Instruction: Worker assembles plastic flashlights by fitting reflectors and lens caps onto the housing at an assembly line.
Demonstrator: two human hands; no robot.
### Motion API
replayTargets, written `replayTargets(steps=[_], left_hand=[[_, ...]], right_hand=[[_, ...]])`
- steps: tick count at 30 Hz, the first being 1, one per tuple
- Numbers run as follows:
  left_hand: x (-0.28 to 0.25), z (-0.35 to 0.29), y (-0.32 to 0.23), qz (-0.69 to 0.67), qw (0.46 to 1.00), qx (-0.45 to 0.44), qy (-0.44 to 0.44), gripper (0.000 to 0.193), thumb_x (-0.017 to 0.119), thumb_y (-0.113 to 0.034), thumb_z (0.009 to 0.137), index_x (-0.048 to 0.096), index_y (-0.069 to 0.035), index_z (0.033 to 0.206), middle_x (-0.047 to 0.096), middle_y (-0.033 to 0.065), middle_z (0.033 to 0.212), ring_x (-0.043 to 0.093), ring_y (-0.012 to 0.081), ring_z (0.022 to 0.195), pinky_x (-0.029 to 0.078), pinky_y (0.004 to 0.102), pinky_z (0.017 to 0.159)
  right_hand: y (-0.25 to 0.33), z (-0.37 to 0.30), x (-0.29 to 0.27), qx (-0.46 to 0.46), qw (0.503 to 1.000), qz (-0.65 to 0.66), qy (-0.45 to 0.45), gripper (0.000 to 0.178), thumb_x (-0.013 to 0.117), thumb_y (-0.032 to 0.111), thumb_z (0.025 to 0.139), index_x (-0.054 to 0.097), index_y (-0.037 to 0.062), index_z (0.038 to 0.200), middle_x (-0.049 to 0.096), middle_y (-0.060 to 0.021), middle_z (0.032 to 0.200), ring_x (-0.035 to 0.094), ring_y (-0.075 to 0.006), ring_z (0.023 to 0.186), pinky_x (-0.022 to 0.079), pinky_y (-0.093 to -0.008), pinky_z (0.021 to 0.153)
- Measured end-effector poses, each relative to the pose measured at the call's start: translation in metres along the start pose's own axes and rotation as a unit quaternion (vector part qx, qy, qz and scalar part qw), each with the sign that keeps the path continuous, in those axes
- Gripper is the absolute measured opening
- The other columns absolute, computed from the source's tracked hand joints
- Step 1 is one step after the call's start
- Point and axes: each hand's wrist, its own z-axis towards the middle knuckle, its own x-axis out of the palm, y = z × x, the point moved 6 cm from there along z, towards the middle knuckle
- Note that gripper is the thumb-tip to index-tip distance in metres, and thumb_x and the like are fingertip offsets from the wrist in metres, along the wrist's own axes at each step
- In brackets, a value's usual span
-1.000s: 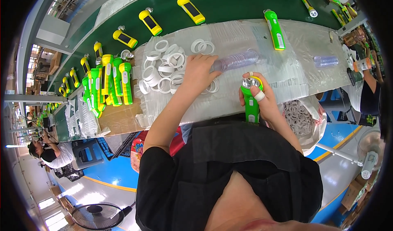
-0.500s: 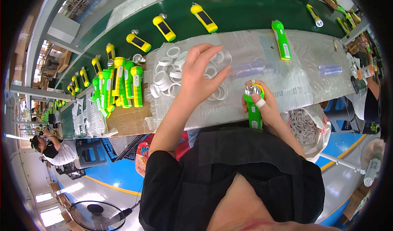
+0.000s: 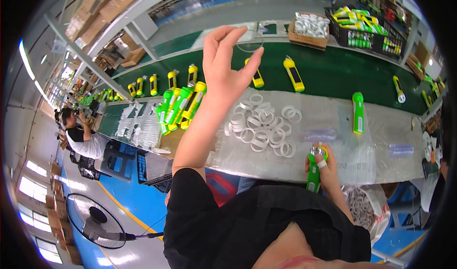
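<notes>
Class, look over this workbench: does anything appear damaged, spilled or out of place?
Yes: the whitish covering left of the flashlight pile looks tattered, its edges ragged and green surface showing through. Nothing else clearly stands out.

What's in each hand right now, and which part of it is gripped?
The left hand holds a clear disc, pinched by its rim. The right hand holds a green flashlight, gripped near its head end.

From my remote seat I see a colourless transparent round disc (image 3: 250, 41), a bright green cylindrical flashlight (image 3: 313, 176), white circular rings (image 3: 259, 142), and a yellow elongated flashlight (image 3: 294, 74) with a dark rectangular panel.
</notes>
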Motion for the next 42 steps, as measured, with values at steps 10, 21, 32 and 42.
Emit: replayTargets(steps=[10,21,32,42], left_hand=[[-0.032,0.093,0.077,0.16,0.984,0.05,-0.052,0.047,0.082,-0.019,0.072,0.064,-0.006,0.113,0.057,0.0055,0.1,0.056,0.016,0.085,0.044,0.0263,0.066],[-0.052,0.182,0.229,0.099,0.974,-0.204,0.011,0.033,0.071,-0.033,0.08,0.073,-0.004,0.095,0.07,0.0137,0.09,0.065,0.0231,0.086,0.05,0.0324,0.078],[-0.019,0.177,0.285,0.223,0.949,-0.179,0.135,0.04,0.071,-0.047,0.078,0.075,-0.011,0.094,0.072,0.0125,0.087,0.068,0.0257,0.082,0.052,0.0345,0.078],[0.036,0.075,0.141,-0.033,0.98,-0.185,0.069,0.021,0.071,-0.022,0.086,0.073,-0.005,0.098,0.072,0.0031,0.088,0.065,0.0102,0.079,0.049,0.0223,0.072]], right_hand=[[0.004,0.004,-0.007,0.006,0.998,0.06,-0.001,0.034,0.057,0.029,0.094,0.045,0.0078,0.118,0.058,-0.0099,0.078,0.057,-0.0174,0.062,0.047,-0.0291,0.057],[0.002,0.005,-0.018,0.006,0.997,0.07,-0.04,0.039,0.053,0.039,0.095,0.046,0.0073,0.117,0.056,-0.0119,0.074,0.056,-0.0195,0.059,0.046,-0.0302,0.053],[0.001,0.001,-0.023,0.012,0.997,0.058,-0.05,0.04,0.051,0.038,0.095,0.045,0.0075,0.12,0.057,-0.0116,0.077,0.057,-0.0189,0.061,0.045,-0.0289,0.054],[0.01,-0.003,-0.027,-0.017,0.996,0.057,-0.063,0.04,0.054,0.033,0.095,0.044,0.0067,0.124,0.058,-0.0104,0.08,0.056,-0.0164,0.067,0.046,-0.0287,0.063]])
